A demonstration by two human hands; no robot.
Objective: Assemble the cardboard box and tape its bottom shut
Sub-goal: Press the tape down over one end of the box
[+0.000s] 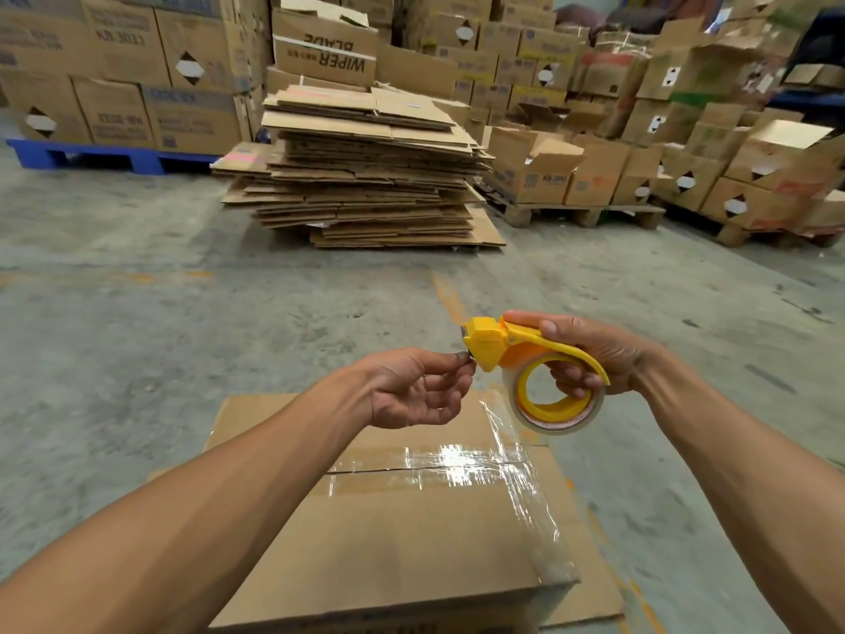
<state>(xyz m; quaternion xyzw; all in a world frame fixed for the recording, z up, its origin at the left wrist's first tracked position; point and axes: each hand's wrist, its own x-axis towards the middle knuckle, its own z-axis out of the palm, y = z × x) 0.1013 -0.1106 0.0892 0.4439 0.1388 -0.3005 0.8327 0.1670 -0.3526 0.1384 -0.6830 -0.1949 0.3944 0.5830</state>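
Cardboard box [402,537] on floor, below both hands, clear tape strips already across its seam. Right hand [590,354] above box, fingers wrapped through yellow tape dispenser [526,359]. Left hand [420,388] beside it, thumb and forefinger pinched together at dispenser's cutter end.

Two hands: left [414,391] and right [590,354]. One tape dispenser [526,359] with one tape roll [555,404]. One box [411,533] close by. One stack [366,171] of flat cardboard. One blue pallet [105,155]. Background boxes [594,107] are too many to count.
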